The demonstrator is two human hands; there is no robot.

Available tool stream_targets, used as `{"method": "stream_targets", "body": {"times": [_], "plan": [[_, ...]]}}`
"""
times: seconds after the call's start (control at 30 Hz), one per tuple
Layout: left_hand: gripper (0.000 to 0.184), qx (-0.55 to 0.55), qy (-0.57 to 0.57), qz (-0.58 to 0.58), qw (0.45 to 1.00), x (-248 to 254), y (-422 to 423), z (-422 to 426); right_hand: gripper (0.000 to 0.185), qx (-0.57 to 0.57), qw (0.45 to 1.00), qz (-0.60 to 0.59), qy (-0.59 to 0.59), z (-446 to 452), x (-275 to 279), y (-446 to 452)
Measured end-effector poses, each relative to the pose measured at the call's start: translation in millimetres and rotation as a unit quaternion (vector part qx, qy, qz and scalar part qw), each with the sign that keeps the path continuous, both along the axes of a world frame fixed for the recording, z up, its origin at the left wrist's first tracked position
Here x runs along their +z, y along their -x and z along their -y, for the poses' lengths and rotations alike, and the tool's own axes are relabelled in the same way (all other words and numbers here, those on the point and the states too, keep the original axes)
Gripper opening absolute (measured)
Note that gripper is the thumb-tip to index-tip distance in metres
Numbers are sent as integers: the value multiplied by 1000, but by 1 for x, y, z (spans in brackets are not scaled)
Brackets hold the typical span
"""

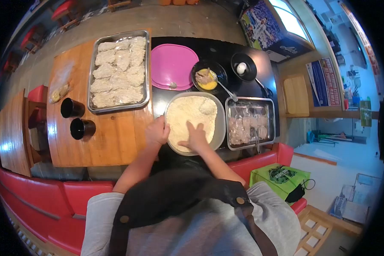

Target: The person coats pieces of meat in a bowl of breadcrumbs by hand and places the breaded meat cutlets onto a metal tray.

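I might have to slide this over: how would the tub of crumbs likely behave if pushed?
The tub looks wide and low, so it probably wouldn't tip easily. Its broad fill of crumbs may make it fairly weighty. Those crumbs look loose and dry, so a jolt could shift them.

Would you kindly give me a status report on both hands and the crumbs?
Left hand holding the tub by its left rim. Right hand spread on the crumbs. Nothing seen blocking either hand.
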State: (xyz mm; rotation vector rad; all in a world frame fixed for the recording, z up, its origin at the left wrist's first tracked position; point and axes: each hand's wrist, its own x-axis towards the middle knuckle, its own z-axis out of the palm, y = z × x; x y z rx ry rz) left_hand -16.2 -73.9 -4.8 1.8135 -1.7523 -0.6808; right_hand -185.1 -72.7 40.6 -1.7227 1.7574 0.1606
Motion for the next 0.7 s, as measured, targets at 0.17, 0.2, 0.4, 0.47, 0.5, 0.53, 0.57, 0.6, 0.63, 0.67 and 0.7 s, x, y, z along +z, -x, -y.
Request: {"method": "stream_targets", "body": {"times": [0.17, 0.2, 0.4, 0.47, 0.5, 0.53, 0.57, 0.6, 0.63, 0.67, 0.7], "plan": [[25, -9, -8, 26, 1000, 2, 0, 0, 50, 28, 992, 86, 84, 18, -32, 36], [25, -8, -4, 30, 1000, 4, 0, 1, 36, 8, 987, 106, 121, 25, -26, 42], [24, 6, -29, 37, 999, 11, 0, 0, 38, 105, 959, 101, 243, 74, -16, 53], [25, 10, -31, 26, 999, 15, -1, 0, 42, 103, 954, 49, 277, 72, -15, 47], [25, 7, -35, 15, 999, 16, -1, -1, 46, 94, 946, -4, 309, 69, -13, 41], [25, 22, -35, 20, 999, 17, -1, -1, 56, 86, 953, 30, 290, 66, -19, 42], [25, 17, -21, 20, 999, 18, -1, -2, 56, 98, 951, 40, 290, 61, -28, 37], [25, 10, -6, 20, 1000, 17, -1, -2, 55, 76, 945, 38, 315, 55, -39, 33], [25, 20, -6, 25, 999, 17, -2, -2, 54, 51, 939, 35, 338, 49, -40, 27], [25, 14, -7, 25, 1000, 16, -3, -2, 54, 26, 951, 54, 303, 44, -41, 21], [26, 6, -8, 22, 1000, 16, -2, -2, 54, 30, 951, 59, 303, 40, -43, 17]]}}
